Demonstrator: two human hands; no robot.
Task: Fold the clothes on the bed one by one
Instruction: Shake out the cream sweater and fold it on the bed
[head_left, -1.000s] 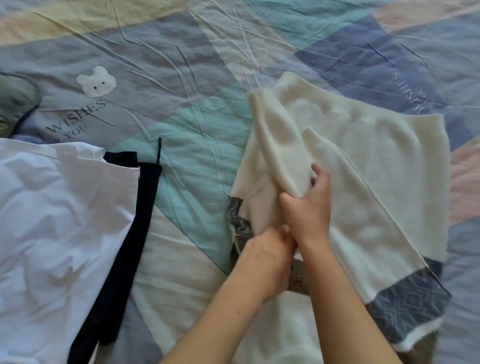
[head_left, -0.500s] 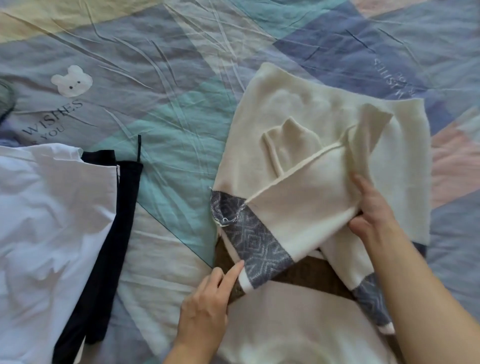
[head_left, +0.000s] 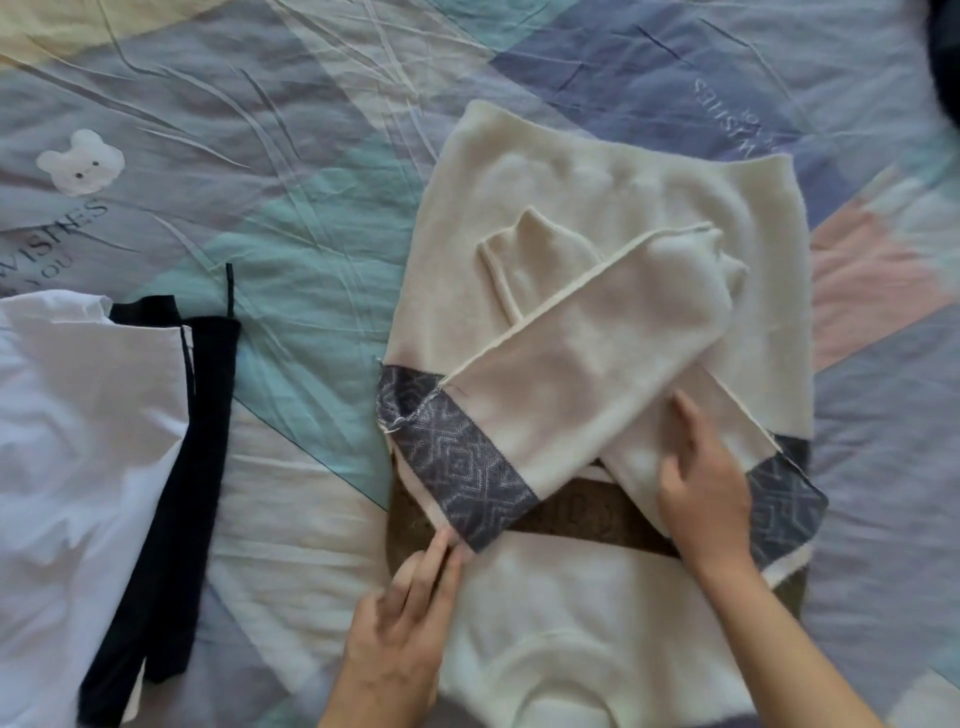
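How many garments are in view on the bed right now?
3: a cream sweater in the middle under both hands, a white shirt at the left edge, and a black garment beside it. More may lie outside the frame.

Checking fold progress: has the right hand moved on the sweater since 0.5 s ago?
Yes. The right hand has dropped toward the sweater's brown band, now resting flat on the crossed sleeves.
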